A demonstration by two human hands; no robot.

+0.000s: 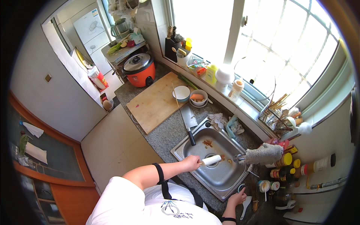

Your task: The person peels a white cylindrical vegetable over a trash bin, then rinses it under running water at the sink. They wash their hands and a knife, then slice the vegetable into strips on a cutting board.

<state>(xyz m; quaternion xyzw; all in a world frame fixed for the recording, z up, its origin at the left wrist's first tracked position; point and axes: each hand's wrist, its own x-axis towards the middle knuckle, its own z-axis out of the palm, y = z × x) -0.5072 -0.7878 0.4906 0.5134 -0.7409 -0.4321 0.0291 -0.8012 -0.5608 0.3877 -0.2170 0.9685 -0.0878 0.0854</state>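
Note:
My left hand (191, 163) is closed around the thin end of a white cylindrical thing (211, 160), which it holds over the near side of the sink; whether this is a peeled vegetable or a utensil I cannot tell. My right hand (238, 197) is at the counter right of the sink, its fingers at the light-blue ring-shaped handle (241, 188) of a tool; the rest of that tool is hard to make out. The steel sink (197, 180) has brown and orange scraps (207, 143) around its drain. A white spatula-like utensil (246, 207) lies beside my right hand.
A cleaver (189, 116) lies with its handle over the sink's rim. Beyond it are a wooden cutting board (153, 104), a white-and-blue bowl (181, 93), a bowl of carrot pieces (198, 97) and an orange rice cooker (139, 73). A cloth-covered faucet (263, 154) and condiment bottles (284, 160) stand right.

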